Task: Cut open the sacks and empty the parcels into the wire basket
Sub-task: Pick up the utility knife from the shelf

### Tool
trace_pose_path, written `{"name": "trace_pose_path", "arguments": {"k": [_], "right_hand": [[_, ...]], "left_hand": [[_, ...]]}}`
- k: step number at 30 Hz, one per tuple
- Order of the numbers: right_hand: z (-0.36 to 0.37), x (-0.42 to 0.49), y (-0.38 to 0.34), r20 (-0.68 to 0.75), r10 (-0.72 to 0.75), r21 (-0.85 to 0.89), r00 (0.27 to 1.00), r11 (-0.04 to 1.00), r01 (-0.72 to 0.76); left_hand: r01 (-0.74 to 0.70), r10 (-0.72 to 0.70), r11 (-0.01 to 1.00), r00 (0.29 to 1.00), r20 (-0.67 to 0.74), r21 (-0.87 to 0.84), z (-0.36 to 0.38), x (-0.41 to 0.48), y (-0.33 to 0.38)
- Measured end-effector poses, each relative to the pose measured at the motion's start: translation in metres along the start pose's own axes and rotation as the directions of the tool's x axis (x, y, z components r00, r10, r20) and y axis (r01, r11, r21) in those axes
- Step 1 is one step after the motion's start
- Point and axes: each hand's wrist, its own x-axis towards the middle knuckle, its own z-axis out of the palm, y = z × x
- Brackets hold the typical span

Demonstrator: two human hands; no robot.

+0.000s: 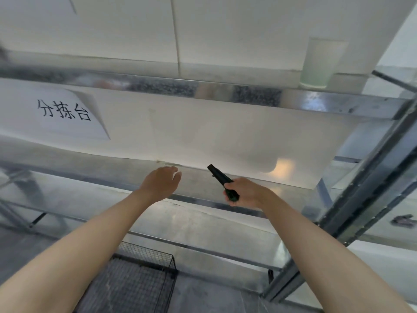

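Note:
My right hand (244,192) grips a black utility knife (220,176) by its handle, the tip slanting up and left over the metal shelf (203,184). My left hand (163,182) hovers open beside it, fingers apart, holding nothing, just above the shelf's surface. A black wire basket (158,258) stands on the floor below, between my forearms; what shows of it holds nothing. No sack or parcel is in view.
A white paper sign with black characters (65,112) hangs on the wall at the left. A pale green cup (320,64) stands on the upper shelf rail at the right. Metal rack uprights (370,181) slant down the right side.

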Motion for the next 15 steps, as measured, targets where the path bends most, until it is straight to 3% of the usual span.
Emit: {"name": "trace_pose_path", "arguments": {"k": [4, 9, 15], "right_hand": [[0.008, -0.001, 0.0, -0.007, -0.025, -0.005, 1.0, 1.0, 0.025], [0.016, -0.007, -0.004, -0.051, -0.059, -0.134, 0.997, 0.99, 0.052], [0.02, -0.008, -0.002, -0.16, -0.211, -0.274, 0.964, 0.948, 0.162]], "left_hand": [[0.005, -0.005, 1.0, 1.0, 0.002, 0.005, -0.005, -0.004, -0.005], [-0.004, 0.004, 1.0, 1.0, -0.017, -0.005, -0.009, -0.007, -0.007], [-0.006, 0.006, 1.0, 1.0, -0.028, -0.007, -0.009, -0.012, -0.012]]}}
